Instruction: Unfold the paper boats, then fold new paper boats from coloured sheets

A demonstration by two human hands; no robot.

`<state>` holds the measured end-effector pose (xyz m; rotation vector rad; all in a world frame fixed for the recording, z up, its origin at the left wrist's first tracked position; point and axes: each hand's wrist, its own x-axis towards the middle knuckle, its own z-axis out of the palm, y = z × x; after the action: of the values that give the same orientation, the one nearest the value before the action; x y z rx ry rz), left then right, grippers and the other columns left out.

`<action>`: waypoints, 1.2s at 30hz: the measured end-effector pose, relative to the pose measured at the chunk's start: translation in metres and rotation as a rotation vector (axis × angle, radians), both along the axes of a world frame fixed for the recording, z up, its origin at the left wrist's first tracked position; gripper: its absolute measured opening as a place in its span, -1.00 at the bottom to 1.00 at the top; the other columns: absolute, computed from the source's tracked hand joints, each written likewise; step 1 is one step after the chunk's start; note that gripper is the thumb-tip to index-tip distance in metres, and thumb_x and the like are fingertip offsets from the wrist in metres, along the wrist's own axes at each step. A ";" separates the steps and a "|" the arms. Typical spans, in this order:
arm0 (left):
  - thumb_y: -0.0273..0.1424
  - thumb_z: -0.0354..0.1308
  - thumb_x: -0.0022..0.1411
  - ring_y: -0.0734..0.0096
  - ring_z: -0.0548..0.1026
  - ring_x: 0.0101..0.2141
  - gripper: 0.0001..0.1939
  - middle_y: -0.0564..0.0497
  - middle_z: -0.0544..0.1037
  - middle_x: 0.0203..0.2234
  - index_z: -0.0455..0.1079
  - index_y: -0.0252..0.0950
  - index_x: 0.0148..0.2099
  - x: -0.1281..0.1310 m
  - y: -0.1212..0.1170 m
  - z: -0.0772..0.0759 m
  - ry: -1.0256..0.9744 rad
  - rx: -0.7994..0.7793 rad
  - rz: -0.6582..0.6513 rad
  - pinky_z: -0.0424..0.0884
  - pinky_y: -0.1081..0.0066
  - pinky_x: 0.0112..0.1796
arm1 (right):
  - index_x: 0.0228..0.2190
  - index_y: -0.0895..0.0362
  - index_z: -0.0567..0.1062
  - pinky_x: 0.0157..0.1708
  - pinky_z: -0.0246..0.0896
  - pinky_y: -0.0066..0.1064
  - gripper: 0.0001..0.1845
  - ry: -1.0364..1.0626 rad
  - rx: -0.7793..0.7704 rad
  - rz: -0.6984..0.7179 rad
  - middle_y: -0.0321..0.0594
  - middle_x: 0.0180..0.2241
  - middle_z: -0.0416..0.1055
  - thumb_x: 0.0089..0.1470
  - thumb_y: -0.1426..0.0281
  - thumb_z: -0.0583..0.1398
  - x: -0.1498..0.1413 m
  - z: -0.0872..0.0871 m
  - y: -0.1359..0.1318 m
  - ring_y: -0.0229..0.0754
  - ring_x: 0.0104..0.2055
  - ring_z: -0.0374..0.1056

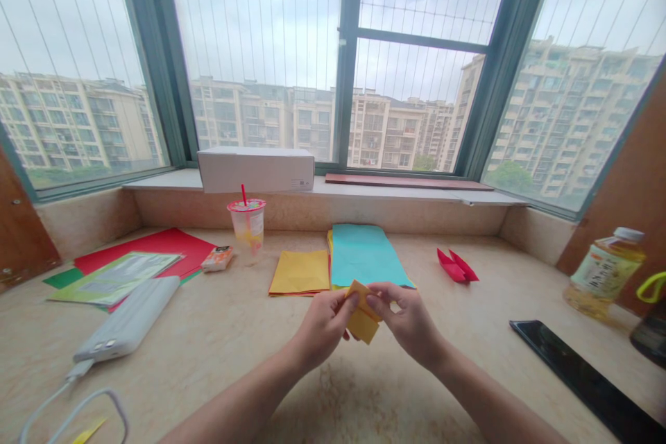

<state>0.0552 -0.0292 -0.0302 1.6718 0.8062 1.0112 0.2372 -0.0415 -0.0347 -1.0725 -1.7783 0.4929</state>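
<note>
My left hand [323, 327] and my right hand [408, 325] pinch a small folded piece of yellow paper [363, 325] between them, just above the stone counter [250, 374]. Its folded layers stick out between my fingers, and part of it is hidden by them. Beyond my hands lies a teal paper sheet [361, 255] on top of other coloured sheets. To its left is a yellow paper stack [299, 272]. A folded red paper piece [455, 266] rests to the right.
Left of my hands lie a white power bank [125, 319] with its cable, a booklet [114, 277] and red sheets [156, 246]. A plastic cup with a red straw [247, 225] and a white box [254, 170] stand behind. A phone [583, 374] and a bottle [606, 274] are at right.
</note>
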 end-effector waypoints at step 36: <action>-0.25 0.26 0.12 0.32 0.44 -0.33 -0.67 -0.06 0.52 -0.35 0.41 -0.41 -0.16 -0.005 0.004 0.001 0.028 -0.008 -0.017 0.32 0.42 -0.31 | 0.00 0.04 0.42 -0.17 0.34 -0.33 -0.70 -0.167 0.172 0.084 -0.16 -0.14 0.45 0.23 0.39 0.12 0.010 -0.004 0.009 -0.15 -0.19 0.37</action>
<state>0.0505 -0.0248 -0.0294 1.6868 0.8118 0.9741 0.2471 -0.0323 -0.0389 -0.9441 -1.9804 0.3016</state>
